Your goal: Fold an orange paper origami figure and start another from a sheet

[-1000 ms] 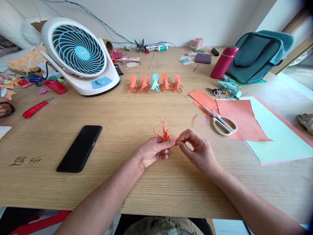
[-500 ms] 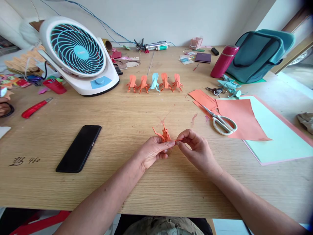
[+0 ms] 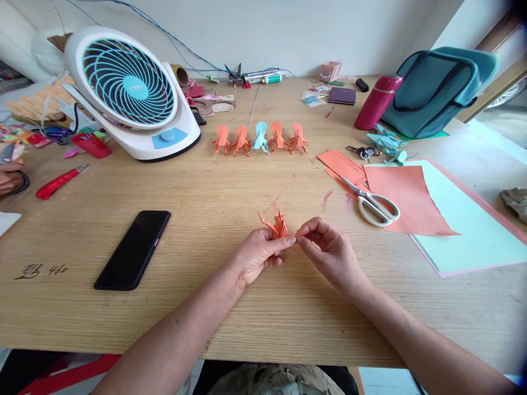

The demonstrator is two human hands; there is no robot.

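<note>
An orange origami figure (image 3: 280, 226) with thin pointed limbs is held over the near middle of the table. My left hand (image 3: 263, 249) grips its body, thumb on top and fingers curled beneath. With thumb and index finger, my right hand (image 3: 325, 247) pinches a thin folded limb at the figure's right side. Part of the figure is hidden by my fingers. Beyond my hands, several finished folded figures stand in a row: orange ones, such as this orange origami figure (image 3: 276, 136), and one light blue origami figure (image 3: 260, 137) in the middle.
White-handled scissors (image 3: 376, 209) lie on orange paper (image 3: 411, 197) at right, near keys (image 3: 364, 153) and blue origami pieces (image 3: 387, 142). A black phone (image 3: 132, 250), a red utility knife (image 3: 61, 182) and a fan (image 3: 135, 93) are at left. Another person's hand (image 3: 9, 178) shows at the left edge.
My hands keep nearly the same hold on the orange origami figure, which has shifted very slightly. At the left edge, the other person's hand has come further into view.
</note>
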